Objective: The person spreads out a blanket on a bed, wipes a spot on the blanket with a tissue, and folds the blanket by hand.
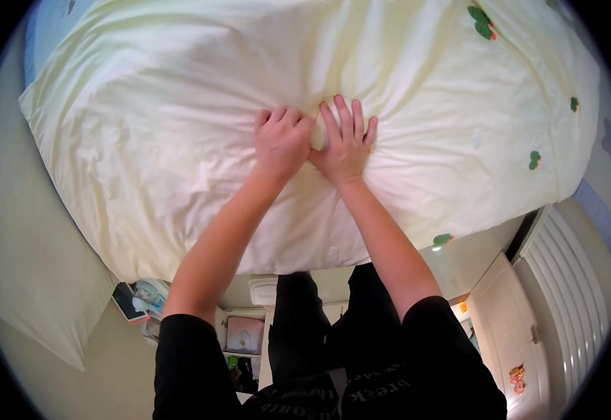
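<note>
A cream cover [144, 140] fills the upper and middle frame, its top edge cut off, with small green and red motifs [482, 23] scattered down its right side. At its centre the left hand [282, 143] is curled closed on the cloth, though its back hides how much fabric the fingers hold; creases run outward from here. Just beside it, the right hand [344, 154] lies palm down on the cover with fingers spread, its thumb reaching to the left hand; whether they touch is hard to tell. The only writing that can be made out is on the black T-shirt [445, 350] at the bottom: one pale word looks like "break", while the lettering around it is too dim, folded or cropped to read. No brand can be read on the printed item [150, 294] at lower left, which is partly covered by the left arm, nor on the pinkish box [245, 334] near the black trousers [298, 329]. A reddish sticker [516, 379] on the pale door [508, 315] at lower right is too small to identify. Pale fabric [32, 266] at left and the white slatted panel [571, 280] at right reach toward the dark lens border.
</note>
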### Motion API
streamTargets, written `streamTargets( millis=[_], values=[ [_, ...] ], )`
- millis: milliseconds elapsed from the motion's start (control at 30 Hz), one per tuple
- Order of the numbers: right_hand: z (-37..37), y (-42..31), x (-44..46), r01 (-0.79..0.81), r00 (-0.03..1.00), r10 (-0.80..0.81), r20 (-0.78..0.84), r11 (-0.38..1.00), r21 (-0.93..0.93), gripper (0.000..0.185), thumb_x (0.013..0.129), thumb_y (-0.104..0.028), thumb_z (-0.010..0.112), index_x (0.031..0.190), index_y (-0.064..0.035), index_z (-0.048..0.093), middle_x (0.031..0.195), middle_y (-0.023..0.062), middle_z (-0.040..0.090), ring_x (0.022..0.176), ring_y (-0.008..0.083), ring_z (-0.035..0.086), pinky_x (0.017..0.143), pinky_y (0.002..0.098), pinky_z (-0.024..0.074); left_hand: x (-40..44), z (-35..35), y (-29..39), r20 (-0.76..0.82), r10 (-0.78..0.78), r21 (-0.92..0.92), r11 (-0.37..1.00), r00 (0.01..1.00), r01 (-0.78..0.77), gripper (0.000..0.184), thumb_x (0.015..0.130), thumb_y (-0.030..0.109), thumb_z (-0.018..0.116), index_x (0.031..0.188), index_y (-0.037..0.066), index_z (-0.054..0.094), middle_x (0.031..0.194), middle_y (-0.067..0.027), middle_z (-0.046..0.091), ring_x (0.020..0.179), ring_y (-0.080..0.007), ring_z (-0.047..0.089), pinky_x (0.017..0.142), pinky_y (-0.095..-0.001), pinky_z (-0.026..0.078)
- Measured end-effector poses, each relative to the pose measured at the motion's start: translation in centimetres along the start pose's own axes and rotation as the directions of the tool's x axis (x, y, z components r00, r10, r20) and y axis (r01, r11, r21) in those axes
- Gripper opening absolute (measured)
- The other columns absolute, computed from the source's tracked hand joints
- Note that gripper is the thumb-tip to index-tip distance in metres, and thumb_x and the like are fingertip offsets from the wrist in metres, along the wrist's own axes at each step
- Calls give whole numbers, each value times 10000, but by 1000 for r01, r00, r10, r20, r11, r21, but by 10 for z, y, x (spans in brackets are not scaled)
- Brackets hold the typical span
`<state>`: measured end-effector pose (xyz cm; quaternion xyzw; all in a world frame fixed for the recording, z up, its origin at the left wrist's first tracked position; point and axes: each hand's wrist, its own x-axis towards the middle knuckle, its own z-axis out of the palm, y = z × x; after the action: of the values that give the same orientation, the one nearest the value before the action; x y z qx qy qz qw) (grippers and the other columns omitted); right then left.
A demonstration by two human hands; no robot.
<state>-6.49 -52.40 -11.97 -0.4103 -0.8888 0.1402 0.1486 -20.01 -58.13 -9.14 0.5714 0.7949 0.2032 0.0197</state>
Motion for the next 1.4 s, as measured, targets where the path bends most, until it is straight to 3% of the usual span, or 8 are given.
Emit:
streamTargets(
  millis=[333, 433, 533, 633, 733, 933, 1200, 1400],
  values=[
    [0, 0, 0, 3, 1000, -3, 11, 1000, 28, 753, 709, -522, 807, 1373, -218, 626, 1552, 6, 489, 1505, 268, 356, 1223, 608, 163, -22, -21, -6, 94, -94, -107, 989, 991, 104, 143, 774, 111, 796, 881, 197, 755, 812, 74, 653, 765, -127, 593, 733, -334, 427],
    [-19, 0, 3, -28, 990, 12, 143, 993, 113, 832, 670, -487, 838, 1413, -208, 590, 1582, 24, 453, 1521, 283, 323, 1231, 603, 151, -20, -47, 3, 494, -613, -579, 296, 617, 759, 125, 883, 119, 796, 1005, 112, 771, 861, 55, 679, 767, -74, 578, 677, -280, 433],
    [-36, 1, 5, -52, 970, 0, 243, 977, 207, 900, 652, -454, 857, 1452, -178, 549, 1594, 54, 442, 1526, 311, 306, 1231, 607, 141, -27, -53, -3, 654, -607, -726, -335, 452, 601, 223, 936, 135, 782, 1129, 25, 762, 918, 0, 715, 746, -51, 559, 647, -224, 436],
    [-45, 3, 7, -57, 966, -10, 257, 966, 252, 890, 665, -430, 849, 1452, -151, 540, 1584, 60, 445, 1517, 318, 314, 1228, 598, 161, -25, -49, 3, 647, -650, -744, -422, 399, 519, 208, 957, 126, 755, 1110, -14, 750, 910, -5, 690, 748, -64, 569, 663, -223, 444],
    [-53, 1, -3, -61, 981, 3, 194, 954, 293, 789, 674, -401, 843, 1377, -136, 600, 1475, 61, 517, 1423, 308, 410, 1186, 554, 255, -19, -41, 13, 545, -738, -775, -262, 399, 575, 194, 946, 86, 748, 1119, -1, 749, 937, -10, 708, 748, -73, 589, 675, -242, 477],
    [-92, -7, -86, -65, 977, 5, 214, 959, 275, 514, 708, -313, 852, 1170, -137, 710, 1095, 32, 625, 1040, 253, 588, 922, 427, 434, -14, -18, 18, 269, -554, -594, 548, 787, 589, 177, 897, -4, 742, 1069, 33, 759, 1013, -55, 733, 823, -126, 702, 750, -259, 561],
    [-80, -30, -109, -163, 964, 81, 254, 933, 322, 136, 811, -26, 787, 931, -69, 740, 886, 42, 647, 832, 201, 622, 772, 316, 466, -14, -9, 8, 272, -529, -597, 562, 804, 572, 169, 888, -7, 757, 1053, 26, 754, 1029, -67, 731, 855, -132, 717, 756, -254, 572],
    [-124, -8, -127, -574, 817, 385, 430, 466, 673, 95, 852, 87, 746, 895, 11, 711, 875, 70, 637, 786, 146, 587, 711, 267, 472, -15, -4, 8, 253, -552, -647, 514, 795, 563, 172, 871, -9, 762, 1038, 33, 760, 1020, -69, 736, 830, -148, 718, 735, -269, 577]
  ],
)
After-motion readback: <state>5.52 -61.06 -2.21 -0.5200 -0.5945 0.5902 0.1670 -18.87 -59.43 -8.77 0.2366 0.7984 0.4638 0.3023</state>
